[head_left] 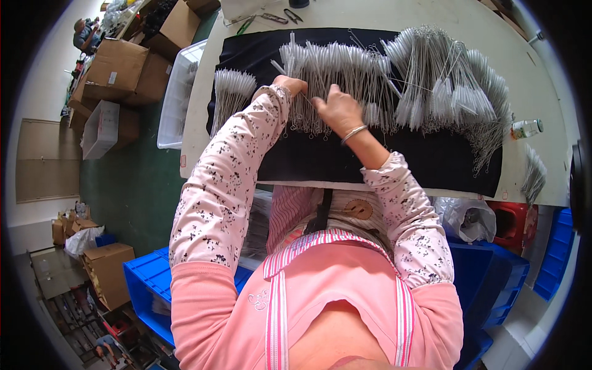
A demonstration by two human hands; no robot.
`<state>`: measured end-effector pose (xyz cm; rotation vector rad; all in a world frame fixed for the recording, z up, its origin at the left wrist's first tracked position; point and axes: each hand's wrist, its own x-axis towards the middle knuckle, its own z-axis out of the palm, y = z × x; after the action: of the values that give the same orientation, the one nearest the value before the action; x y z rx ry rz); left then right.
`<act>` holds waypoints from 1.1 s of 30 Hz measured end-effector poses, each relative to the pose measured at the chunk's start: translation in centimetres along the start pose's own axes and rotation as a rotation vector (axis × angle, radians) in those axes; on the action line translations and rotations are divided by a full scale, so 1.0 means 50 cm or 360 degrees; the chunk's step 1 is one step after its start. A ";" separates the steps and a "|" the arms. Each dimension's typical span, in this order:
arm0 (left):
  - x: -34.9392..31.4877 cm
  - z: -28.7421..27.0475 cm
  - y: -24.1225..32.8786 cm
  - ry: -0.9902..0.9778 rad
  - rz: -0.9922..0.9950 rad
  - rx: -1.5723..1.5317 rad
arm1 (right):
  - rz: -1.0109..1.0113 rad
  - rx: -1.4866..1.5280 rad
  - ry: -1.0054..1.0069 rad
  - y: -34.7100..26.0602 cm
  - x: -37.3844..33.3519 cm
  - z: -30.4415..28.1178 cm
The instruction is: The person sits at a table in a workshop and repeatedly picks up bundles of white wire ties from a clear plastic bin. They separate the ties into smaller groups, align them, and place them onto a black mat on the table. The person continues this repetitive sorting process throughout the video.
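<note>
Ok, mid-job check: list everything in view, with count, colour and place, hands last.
Brushes: too many to count, white bristles on grey wire, mostly on the cloth
Cloth: one, black, on the table
Table: one, off-white, in front
Hand tools: at least three, green and dark, table's far edge
Bottle: one, clear and green, table's right
Bins: two, clear, left
Cardboard boxes: several, brown, left
Crates: several, blue, both sides
Bag: one, clear, lower right
Co-workers: two, far left
Sleeves: two, pale, dark print
Left hand: one, bare, among brushes
Right hand: one, bare, over brushes
</note>
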<state>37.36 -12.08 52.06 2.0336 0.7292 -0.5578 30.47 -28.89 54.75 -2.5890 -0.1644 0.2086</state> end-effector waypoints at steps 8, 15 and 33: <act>-0.006 0.036 -0.030 -0.0135 0.0236 -0.1083 | -0.0506 0.0182 0.0350 0.010 0.036 0.078; 0.031 0.056 -0.052 0.0144 0.0227 -0.0998 | -0.0281 0.0769 0.0247 0.032 0.066 0.074; -0.062 0.026 -0.053 -0.0249 0.0540 -0.1605 | 0.0079 0.1345 0.0040 0.032 0.084 0.069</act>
<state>33.16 -12.90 51.77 1.1092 0.4139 -0.0885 34.10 -27.87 50.52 -1.7538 0.0056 0.2057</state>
